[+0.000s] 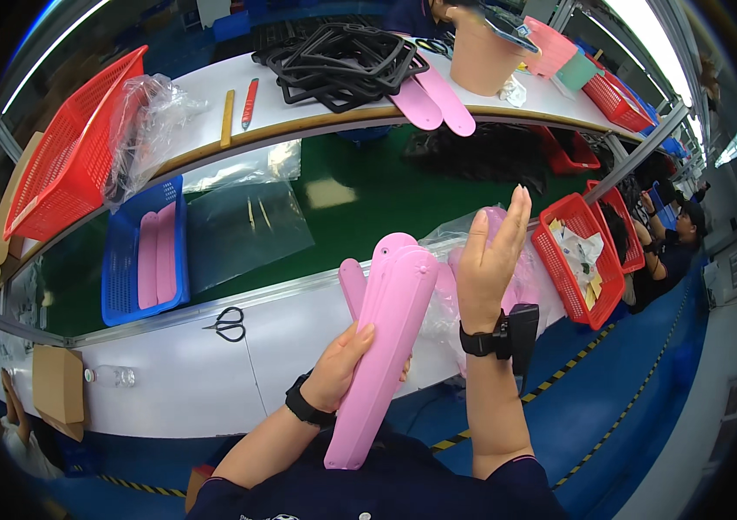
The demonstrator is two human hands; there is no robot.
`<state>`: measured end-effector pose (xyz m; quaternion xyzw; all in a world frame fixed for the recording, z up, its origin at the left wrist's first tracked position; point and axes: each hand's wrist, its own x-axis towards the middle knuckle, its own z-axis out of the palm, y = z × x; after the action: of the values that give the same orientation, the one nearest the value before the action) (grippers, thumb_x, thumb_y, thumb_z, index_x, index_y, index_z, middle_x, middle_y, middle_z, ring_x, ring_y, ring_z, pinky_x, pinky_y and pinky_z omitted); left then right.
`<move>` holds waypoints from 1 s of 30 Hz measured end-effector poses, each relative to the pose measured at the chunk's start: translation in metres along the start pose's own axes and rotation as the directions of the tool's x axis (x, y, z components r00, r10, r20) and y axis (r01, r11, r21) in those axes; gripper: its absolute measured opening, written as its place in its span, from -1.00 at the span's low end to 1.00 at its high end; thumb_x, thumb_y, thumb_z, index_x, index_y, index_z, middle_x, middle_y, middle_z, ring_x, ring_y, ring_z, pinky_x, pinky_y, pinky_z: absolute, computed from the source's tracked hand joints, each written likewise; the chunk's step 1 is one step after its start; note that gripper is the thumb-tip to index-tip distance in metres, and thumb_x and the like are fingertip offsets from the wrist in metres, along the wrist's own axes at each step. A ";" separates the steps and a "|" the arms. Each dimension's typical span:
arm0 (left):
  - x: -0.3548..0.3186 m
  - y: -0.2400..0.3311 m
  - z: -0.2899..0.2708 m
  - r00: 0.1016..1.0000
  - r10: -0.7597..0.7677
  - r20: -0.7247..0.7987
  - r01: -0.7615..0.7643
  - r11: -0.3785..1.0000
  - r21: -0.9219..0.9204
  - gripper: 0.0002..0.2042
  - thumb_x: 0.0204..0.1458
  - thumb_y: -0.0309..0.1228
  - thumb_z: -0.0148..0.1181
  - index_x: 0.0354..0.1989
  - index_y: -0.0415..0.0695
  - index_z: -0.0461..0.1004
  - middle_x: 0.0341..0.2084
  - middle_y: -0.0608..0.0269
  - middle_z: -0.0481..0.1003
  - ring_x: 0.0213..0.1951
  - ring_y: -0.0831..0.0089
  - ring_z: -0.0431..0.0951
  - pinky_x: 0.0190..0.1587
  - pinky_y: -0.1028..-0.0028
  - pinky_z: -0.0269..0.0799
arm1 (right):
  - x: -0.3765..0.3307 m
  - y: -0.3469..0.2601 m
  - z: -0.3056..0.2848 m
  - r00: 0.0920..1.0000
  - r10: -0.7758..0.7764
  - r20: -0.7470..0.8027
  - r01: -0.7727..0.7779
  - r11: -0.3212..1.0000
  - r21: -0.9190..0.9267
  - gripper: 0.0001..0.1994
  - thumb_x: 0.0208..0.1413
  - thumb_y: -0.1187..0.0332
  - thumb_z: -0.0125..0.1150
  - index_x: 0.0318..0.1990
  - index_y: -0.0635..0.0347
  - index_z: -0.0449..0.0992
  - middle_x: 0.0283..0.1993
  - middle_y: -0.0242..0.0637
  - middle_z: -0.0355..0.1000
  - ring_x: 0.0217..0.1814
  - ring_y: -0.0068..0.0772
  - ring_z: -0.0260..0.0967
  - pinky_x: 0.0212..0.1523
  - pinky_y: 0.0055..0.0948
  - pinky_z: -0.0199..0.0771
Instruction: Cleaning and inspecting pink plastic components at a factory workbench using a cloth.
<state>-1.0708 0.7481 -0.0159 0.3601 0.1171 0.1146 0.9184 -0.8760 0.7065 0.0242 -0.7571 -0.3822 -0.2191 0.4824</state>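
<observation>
Several long pink plastic strips (pixel 379 355) with rounded ends are stacked together, tilted upright in front of me. My left hand (pixel 340 367) is wrapped round the stack at mid-height, thumb across the front, fingertips showing at its right side. My right hand (pixel 487 264) is raised to the right of the stack with fingers stretched out and nothing in it. Behind it lies clear plastic wrapping with more pink pieces (pixel 520 276). Another pink strip (pixel 352 284) shows just left of the stack's top.
Black-handled scissors (pixel 229 324) and a clear bottle (pixel 111 376) lie on the white table at left. A blue basket (pixel 108 276) holds pink strips. Red baskets (pixel 578 305) stand at right. The upper shelf carries black frames (pixel 342 65) and a peach bucket (pixel 483 56).
</observation>
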 end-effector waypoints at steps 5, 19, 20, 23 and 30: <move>0.007 -0.003 -0.011 0.995 0.032 -0.097 -0.033 0.999 -0.008 -0.55 0.25 -0.11 -0.26 0.04 -0.29 0.22 -0.28 -0.02 0.45 -0.24 0.29 0.52 -0.11 0.35 0.45 | -0.032 -0.063 0.015 0.905 -0.311 0.291 0.315 0.949 0.034 -0.34 0.07 0.21 0.16 0.28 0.30 0.08 0.36 0.07 -0.07 0.41 0.03 -0.14 0.33 -0.06 -0.25; 0.004 0.020 -0.028 0.985 0.153 -0.085 -0.147 0.986 0.074 -0.53 0.24 -0.06 -0.29 -0.03 -0.27 0.28 -0.41 0.11 0.45 -0.42 0.39 0.47 -0.29 0.43 0.45 | -0.052 -0.049 -0.016 0.673 0.340 0.657 -0.734 0.414 0.538 -0.80 0.09 0.48 0.19 -0.16 0.27 0.34 -0.40 -0.43 0.33 -0.43 -0.72 0.29 -0.46 -0.72 0.30; 0.004 0.020 -0.026 0.985 0.151 -0.078 -0.145 0.987 0.074 -0.53 0.24 -0.06 -0.29 -0.03 -0.27 0.28 -0.41 0.11 0.45 -0.42 0.39 0.47 -0.29 0.43 0.45 | -0.050 -0.047 -0.014 0.649 0.319 0.690 -0.756 0.366 0.542 -0.78 0.09 0.47 0.20 -0.17 0.26 0.30 -0.41 -0.44 0.30 -0.43 -0.73 0.28 -0.46 -0.73 0.31; 0.001 0.019 -0.020 0.989 0.134 -0.068 -0.124 0.984 0.131 -0.52 0.23 -0.05 -0.27 -0.03 -0.28 0.29 -0.40 0.10 0.44 -0.40 0.40 0.47 -0.29 0.43 0.44 | -0.053 -0.054 -0.013 0.627 0.290 0.723 -0.776 0.312 0.548 -0.80 0.09 0.49 0.19 -0.18 0.27 0.30 -0.36 -0.37 0.35 -0.41 -0.70 0.33 -0.44 -0.71 0.37; -0.004 0.021 -0.014 0.990 0.140 -0.032 -0.135 0.984 0.119 -0.54 0.24 -0.08 -0.28 -0.01 -0.27 0.27 -0.38 0.12 0.43 -0.37 0.43 0.46 -0.27 0.45 0.41 | -0.048 -0.058 -0.030 0.593 0.297 0.748 -0.805 0.184 0.565 -0.84 0.20 0.47 -0.01 -0.11 0.34 0.33 -0.35 -0.28 0.39 -0.39 -0.54 0.43 -0.30 -0.50 0.56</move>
<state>-1.0810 0.7710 -0.0110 0.4178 0.1170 0.1781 0.8832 -0.9501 0.6754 0.0363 -0.5017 -0.2243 0.4059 0.7302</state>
